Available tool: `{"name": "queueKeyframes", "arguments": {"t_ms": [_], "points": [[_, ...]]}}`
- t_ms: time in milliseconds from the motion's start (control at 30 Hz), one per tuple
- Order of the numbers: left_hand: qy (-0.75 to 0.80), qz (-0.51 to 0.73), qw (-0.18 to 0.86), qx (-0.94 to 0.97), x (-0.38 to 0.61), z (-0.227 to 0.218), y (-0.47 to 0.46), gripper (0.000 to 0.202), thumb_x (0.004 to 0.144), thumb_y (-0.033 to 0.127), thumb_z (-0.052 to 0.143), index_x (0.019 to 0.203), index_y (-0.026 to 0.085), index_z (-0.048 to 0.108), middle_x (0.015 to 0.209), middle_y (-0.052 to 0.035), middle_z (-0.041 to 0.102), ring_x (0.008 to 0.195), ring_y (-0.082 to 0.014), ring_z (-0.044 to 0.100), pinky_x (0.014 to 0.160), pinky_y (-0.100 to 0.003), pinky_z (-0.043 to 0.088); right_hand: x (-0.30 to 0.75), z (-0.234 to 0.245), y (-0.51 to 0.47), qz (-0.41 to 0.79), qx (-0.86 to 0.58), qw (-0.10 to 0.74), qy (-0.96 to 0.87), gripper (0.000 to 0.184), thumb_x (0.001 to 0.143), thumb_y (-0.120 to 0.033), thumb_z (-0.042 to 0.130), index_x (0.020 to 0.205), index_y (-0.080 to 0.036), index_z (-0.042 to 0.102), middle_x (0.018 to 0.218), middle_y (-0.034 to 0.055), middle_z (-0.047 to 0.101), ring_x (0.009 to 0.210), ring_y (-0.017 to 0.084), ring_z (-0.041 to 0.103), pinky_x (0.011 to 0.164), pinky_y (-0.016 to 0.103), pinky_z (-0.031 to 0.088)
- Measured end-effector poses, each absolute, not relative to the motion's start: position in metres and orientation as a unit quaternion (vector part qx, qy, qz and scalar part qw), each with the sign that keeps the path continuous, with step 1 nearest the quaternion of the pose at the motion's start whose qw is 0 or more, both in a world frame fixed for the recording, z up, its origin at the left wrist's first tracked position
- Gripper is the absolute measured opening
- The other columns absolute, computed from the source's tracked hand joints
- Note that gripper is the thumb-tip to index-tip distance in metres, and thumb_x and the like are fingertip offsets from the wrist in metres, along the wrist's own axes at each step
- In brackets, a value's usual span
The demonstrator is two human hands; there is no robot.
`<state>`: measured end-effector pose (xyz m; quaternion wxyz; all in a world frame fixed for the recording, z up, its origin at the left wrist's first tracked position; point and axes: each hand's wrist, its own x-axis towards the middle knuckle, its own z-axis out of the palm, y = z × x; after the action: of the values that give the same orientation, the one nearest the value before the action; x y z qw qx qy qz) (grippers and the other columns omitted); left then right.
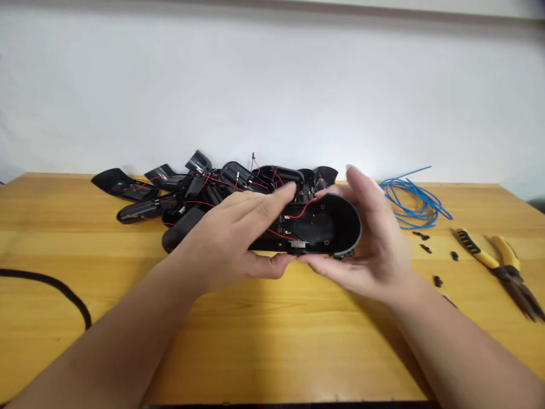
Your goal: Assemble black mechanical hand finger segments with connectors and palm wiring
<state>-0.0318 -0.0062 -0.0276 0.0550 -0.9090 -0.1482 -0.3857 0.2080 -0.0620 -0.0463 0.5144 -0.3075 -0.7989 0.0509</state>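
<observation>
Currently in hand: one black plastic oval shell (327, 224), open side up, held over the middle of the counter (272, 341). Left hand (225, 227) grasps it, fingers across the top and thumb under the near edge. Right hand (374, 244) grips its rounded right end, fingers curled up at the far side, thumb beneath. Red wires (302, 209) run across the shell's interior.

Far side, behind the hands: a heap of similar black plastic housings (238, 176), threaded with more red wire. To the right: a coil of blue wire (413, 201), several small black fittings (426, 248) and yellow-handled pliers (489, 255). Near left: a length of black cable (46, 287).

Handling note: a firm hold on the outer rim seems best, with fingers clear of the red wires so that none is tugged loose.
</observation>
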Motion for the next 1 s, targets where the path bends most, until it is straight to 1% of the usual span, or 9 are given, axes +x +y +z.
{"name": "queueKeyframes", "arguments": {"t_ms": [67,167,300,467,567,667,833,900,1000], "points": [[-0.112,-0.395,0.081,-0.908,-0.033,-0.028,-0.004,0.066,0.090,0.038,0.075,0.148,0.016,0.052,0.128,-0.0128,0.075,0.112,-0.0223,0.073,0.101,-0.038,0.062,0.211,-0.045,-0.061,0.009,-0.313,0.491,-0.813,0.101,0.077,-0.028,0.089,0.163,-0.020,0.037,0.134,0.0155,0.061,0.126,0.033,0.061,0.109,0.051,0.056],[-0.091,-0.390,0.108,-0.910,-0.035,-0.027,-0.003,0.058,0.092,0.038,0.075,0.143,0.016,0.057,0.131,-0.0133,0.073,0.114,-0.0228,0.072,0.101,-0.039,0.062,0.213,-0.042,-0.061,-0.019,-0.317,0.486,-0.814,0.093,0.077,-0.033,0.090,0.156,-0.019,0.045,0.129,0.0169,0.063,0.121,0.034,0.062,0.104,0.052,0.057],[-0.096,-0.380,0.122,-0.912,-0.036,-0.024,-0.006,0.053,0.093,0.039,0.074,0.139,0.017,0.060,0.135,-0.0143,0.072,0.117,-0.0250,0.071,0.102,-0.041,0.062,0.212,-0.038,-0.065,-0.033,-0.318,0.474,-0.820,0.091,0.076,-0.030,0.089,0.154,-0.017,0.044,0.126,0.0170,0.065,0.117,0.032,0.065,0.104,0.052,0.056],[-0.089,-0.380,0.128,-0.912,-0.036,-0.019,-0.010,0.048,0.093,0.042,0.073,0.130,0.012,0.065,0.130,-0.0173,0.074,0.114,-0.0266,0.072,0.096,-0.041,0.064,0.209,-0.035,-0.070,-0.073,-0.315,0.472,-0.820,0.092,0.072,-0.031,0.092,0.150,-0.011,0.047,0.122,0.0169,0.067,0.113,0.030,0.067,0.101,0.047,0.058],[-0.092,-0.376,0.127,-0.913,-0.036,-0.018,-0.011,0.043,0.095,0.045,0.071,0.126,0.015,0.067,0.129,-0.0150,0.075,0.111,-0.0249,0.073,0.093,-0.039,0.065,0.205,-0.036,-0.072,-0.066,-0.324,0.479,-0.813,0.091,0.072,-0.030,0.092,0.149,-0.011,0.047,0.121,0.0163,0.067,0.110,0.029,0.067,0.098,0.047,0.059],[-0.090,-0.376,0.127,-0.914,-0.037,-0.018,-0.010,0.044,0.094,0.047,0.071,0.125,0.016,0.068,0.128,-0.0139,0.075,0.111,-0.0243,0.073,0.094,-0.038,0.065,0.203,-0.041,-0.073,-0.065,-0.328,0.484,-0.808,0.094,0.072,-0.033,0.091,0.151,-0.012,0.046,0.122,0.0161,0.066,0.110,0.031,0.067,0.097,0.050,0.059],[-0.085,-0.380,0.102,-0.916,-0.038,-0.020,-0.009,0.050,0.093,0.047,0.072,0.130,0.014,0.065,0.130,-0.0152,0.074,0.112,-0.0244,0.073,0.100,-0.039,0.063,0.204,-0.044,-0.073,-0.059,-0.339,0.492,-0.800,0.100,0.070,-0.035,0.092,0.156,-0.015,0.044,0.124,0.0154,0.065,0.112,0.032,0.066,0.098,0.050,0.058],[-0.089,-0.383,0.089,-0.915,-0.038,-0.021,-0.010,0.053,0.093,0.046,0.073,0.136,0.017,0.062,0.134,-0.0147,0.072,0.117,-0.0251,0.071,0.102,-0.041,0.063,0.207,-0.042,-0.072,-0.033,-0.337,0.498,-0.798,0.104,0.069,-0.037,0.093,0.159,-0.022,0.043,0.127,0.0137,0.064,0.115,0.033,0.066,0.101,0.051,0.057],[-0.095,-0.387,0.065,-0.915,-0.037,-0.020,-0.013,0.062,0.092,0.043,0.076,0.146,0.019,0.056,0.139,-0.0151,0.069,0.123,-0.0269,0.068,0.104,-0.044,0.062,0.210,-0.038,-0.071,0.018,-0.322,0.507,-0.800,0.106,0.069,-0.039,0.095,0.160,-0.036,0.040,0.139,0.0081,0.061,0.121,0.033,0.065,0.110,0.054,0.054]]}}
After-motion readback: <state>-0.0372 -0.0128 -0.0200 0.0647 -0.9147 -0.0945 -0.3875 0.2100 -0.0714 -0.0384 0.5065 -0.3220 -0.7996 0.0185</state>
